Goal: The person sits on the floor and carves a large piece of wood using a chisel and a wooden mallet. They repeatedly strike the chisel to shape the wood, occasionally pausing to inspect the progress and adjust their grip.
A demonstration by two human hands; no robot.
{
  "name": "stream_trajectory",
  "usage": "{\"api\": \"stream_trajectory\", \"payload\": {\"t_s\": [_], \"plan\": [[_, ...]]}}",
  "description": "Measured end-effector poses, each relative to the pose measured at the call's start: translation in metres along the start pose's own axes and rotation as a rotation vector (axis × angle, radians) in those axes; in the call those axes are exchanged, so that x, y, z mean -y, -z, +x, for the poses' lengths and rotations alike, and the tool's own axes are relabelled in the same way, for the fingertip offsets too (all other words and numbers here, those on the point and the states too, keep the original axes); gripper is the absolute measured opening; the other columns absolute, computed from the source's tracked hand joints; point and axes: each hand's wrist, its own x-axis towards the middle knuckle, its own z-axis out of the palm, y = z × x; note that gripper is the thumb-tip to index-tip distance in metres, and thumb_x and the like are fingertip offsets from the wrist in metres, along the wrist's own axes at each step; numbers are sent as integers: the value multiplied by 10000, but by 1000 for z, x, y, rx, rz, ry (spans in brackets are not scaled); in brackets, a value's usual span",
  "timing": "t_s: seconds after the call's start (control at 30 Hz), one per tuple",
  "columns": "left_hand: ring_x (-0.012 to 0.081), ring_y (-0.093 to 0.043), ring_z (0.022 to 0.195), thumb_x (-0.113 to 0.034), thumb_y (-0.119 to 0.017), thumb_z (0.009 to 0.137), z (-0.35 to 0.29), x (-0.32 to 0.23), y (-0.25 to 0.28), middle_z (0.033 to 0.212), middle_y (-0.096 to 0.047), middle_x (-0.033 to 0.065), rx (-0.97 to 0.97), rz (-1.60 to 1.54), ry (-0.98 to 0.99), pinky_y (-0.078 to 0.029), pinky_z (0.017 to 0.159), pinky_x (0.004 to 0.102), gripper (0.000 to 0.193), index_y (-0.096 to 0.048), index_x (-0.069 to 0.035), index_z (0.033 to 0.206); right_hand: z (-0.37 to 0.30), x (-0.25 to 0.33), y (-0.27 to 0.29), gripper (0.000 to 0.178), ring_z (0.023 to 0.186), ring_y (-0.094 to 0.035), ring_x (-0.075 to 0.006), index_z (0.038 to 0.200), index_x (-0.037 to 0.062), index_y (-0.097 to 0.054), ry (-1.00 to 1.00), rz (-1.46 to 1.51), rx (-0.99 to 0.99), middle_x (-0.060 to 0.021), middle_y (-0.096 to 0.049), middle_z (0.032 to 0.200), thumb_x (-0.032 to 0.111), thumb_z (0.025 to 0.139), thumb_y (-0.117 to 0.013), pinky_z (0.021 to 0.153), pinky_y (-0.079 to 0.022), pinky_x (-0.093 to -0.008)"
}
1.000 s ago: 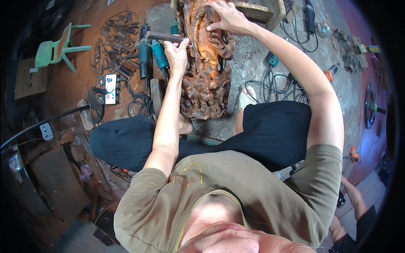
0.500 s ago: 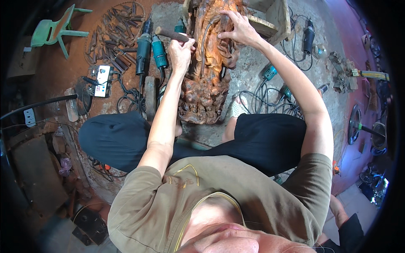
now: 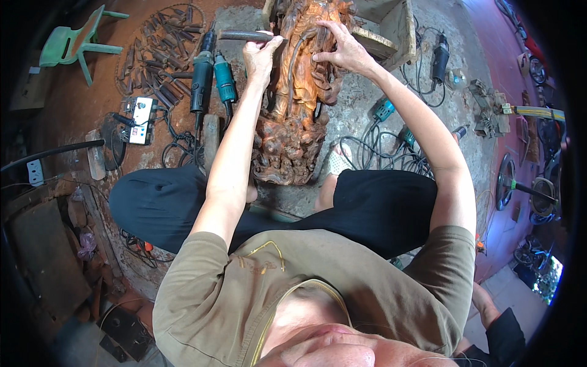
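A carved wooden sculpture, orange-brown with a dark, knotted base, lies lengthwise on the floor between my legs. At its left edge my left hand is closed round the dark handle of a carving chisel. The handle points left, and the blade end is hard to make out against the wood. My right hand lies on the sculpture's upper right part, thumb and fingers spread, touching the surface and holding nothing.
Several handled carving tools lie piled at the far left, beside two teal power grinders. A white control box sits nearer. Tangled cables and another power tool lie right. A wooden frame stands beside the sculpture. Another person's arm shows lower right.
The chisel handle has swung from a slant to nearly level, and my left hand has turned with it. My right hand remains on the sculpture. The whole view has shifted slightly.
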Motion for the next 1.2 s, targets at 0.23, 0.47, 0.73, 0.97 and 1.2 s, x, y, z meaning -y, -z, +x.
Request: {"api": "stream_trajectory", "payload": {"t_s": [0.23, 0.47, 0.73, 0.97, 1.2], "plan": [[63, -587, 724, -58, -810, 805, -8, 0, 10, 812, -680, 0, -67, 189, 122, -433, 663, 202, 194, -661, -34, 926, -1, 8, 5, 885, 1358, -431, -372, 1486, 175, -385, -32, -32, 40, -187, -414, 1464, 498, 780, -810, 1095, -416, -459], [129, -678, 789, -29, -801, 801, 12, -13, 10, 849, -723, 49, -21, 219, 178, -495, 754, 255, 158, -680, -21, 903, 0, 8, 5, 910, 1318, -462, -365, 1492, 180, -374, -49, -9, 55, -178, -448, 1401, 501, 766, -821, 1069, -436, -470], [141, -689, 792, -9, -787, 809, 33, 12, -5, 832, -732, 83, -98, -12, 72, -508, 733, 254, 146, -690, 9, 916, 0, 7, 7, 898, 1341, -443, -368, 1489, 188, -374, -56, -17, 64, -176, -413, 1451, 501, 772, -815, 1087, -423, -472], [150, -686, 731, -21, -780, 809, 26, 5, 0, 829, -744, 105, -67, 108, 99, -509, 740, 276, 122, -691, 16, 884, -2, 10, 8, 884, 1352, -433, -375, 1489, 198, -375, -69, 13, 67, -182, -403, 1469, 509, 781, -802, 1087, -424, -470], [83, -598, 649, -58, -791, 803, 9, -5, 9, 781, -728, 59, -68, 219, 161, -436, 604, 249, 149, -684, -9, 893, -1, 8, 5, 906, 1321, -463, -392, 1483, 211, -376, -52, 4, 47, -182, -423, 1436, 522, 754, -813, 1054, -444, -491]]}}
